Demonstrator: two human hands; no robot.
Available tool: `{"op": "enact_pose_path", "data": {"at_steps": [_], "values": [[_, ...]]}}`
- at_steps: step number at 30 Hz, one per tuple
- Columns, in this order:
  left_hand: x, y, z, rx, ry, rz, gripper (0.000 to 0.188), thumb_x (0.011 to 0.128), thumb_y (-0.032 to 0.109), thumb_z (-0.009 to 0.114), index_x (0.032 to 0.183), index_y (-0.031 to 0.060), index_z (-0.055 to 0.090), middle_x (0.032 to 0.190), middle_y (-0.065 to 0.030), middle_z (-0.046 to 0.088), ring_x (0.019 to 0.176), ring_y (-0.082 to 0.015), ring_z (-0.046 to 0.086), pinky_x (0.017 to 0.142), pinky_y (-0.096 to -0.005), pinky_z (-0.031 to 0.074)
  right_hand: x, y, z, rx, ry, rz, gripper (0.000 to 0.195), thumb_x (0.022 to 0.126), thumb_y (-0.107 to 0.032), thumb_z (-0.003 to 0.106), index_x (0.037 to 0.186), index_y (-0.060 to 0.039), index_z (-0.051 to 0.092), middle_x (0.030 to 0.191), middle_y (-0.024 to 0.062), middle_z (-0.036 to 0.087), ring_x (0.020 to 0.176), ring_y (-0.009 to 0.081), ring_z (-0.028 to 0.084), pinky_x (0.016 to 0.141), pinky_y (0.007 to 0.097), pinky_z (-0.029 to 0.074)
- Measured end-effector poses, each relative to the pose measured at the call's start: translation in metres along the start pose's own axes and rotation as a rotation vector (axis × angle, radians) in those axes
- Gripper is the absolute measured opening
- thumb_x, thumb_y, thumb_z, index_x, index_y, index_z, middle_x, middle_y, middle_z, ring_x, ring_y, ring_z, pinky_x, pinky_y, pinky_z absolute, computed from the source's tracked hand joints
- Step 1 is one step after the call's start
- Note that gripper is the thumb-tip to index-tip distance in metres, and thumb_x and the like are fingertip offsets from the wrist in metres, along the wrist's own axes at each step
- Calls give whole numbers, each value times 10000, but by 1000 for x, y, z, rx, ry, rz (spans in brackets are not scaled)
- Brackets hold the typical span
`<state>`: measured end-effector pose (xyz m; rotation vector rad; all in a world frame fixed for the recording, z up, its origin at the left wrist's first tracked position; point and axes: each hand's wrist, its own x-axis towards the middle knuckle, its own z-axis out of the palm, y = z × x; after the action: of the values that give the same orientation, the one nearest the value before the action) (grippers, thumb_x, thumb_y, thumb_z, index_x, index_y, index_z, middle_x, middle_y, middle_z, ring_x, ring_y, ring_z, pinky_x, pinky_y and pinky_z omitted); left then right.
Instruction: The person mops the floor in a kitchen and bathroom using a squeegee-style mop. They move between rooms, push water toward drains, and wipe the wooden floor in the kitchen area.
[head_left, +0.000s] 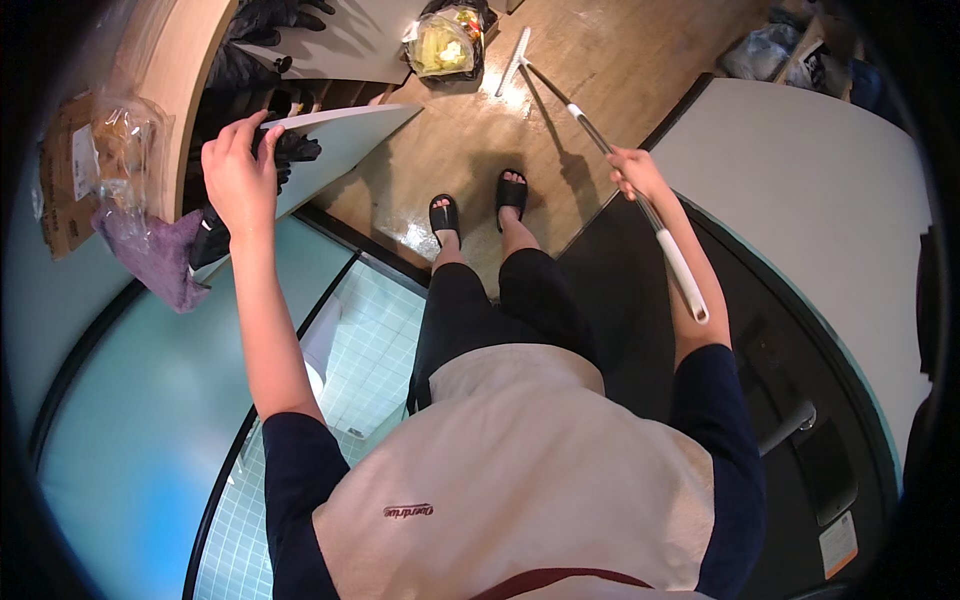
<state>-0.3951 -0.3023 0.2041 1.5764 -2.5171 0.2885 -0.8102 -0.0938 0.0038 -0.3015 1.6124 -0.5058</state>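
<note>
My right hand (637, 176) is closed around the metal pole of a long-handled floor brush or squeegee (592, 133). The white grip of the tool points back along my forearm, and its narrow white head (515, 61) is at the far end over the floor. On the left, my left hand (244, 176) has its thumb and fingers at the top edge of a pale cabinet door (352, 135), which stands swung out. Several black gloves (259, 22) hang in and around the cabinet behind that hand. My palm hides part of the door's edge.
A bag of yellowish waste (442, 46) stands on the wood-look floor (420, 142). Clear packaging (131, 142) and a purple cloth (154, 255) are at the left. Below them, a glass partition (187, 375) borders a tiled bathroom floor (367, 315). A dark door with a handle (787, 427) is at right.
</note>
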Motion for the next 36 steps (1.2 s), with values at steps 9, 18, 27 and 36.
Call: {"op": "enact_pose_path", "data": {"at_steps": [9,18,27,36], "values": [[22,-27,18,42,79,80,205,712,213,681,885,111,641,900,-44,602,787,-239,551,702,-329,444,16,0,7,42,-54,37,204,841,-122,475,1005,-19,539,530,-10,446,333,47,349,295,218,299],[50,-48,24,394,235,107,522,691,436,650,1064,87,541,1007,-100,541,921,-279,493,800,-369,387,12,9,0,31,-26,71,276,850,-132,462,1109,-52,516,541,-18,438,338,48,340,297,212,306],[47,-33,7,217,137,-79,631,618,176,731,1155,6,446,1070,-189,477,991,-353,457,865,-414,395,23,22,1,11,-58,37,387,854,-165,471,1227,-61,459,535,3,448,331,66,353,294,229,305],[-52,-100,-1,203,208,-83,335,691,151,625,1014,104,551,1026,-16,526,989,-224,484,771,-348,385,-17,18,14,-41,-113,168,440,869,-190,477,1290,-107,382,532,-14,420,322,58,311,292,216,291]]}}
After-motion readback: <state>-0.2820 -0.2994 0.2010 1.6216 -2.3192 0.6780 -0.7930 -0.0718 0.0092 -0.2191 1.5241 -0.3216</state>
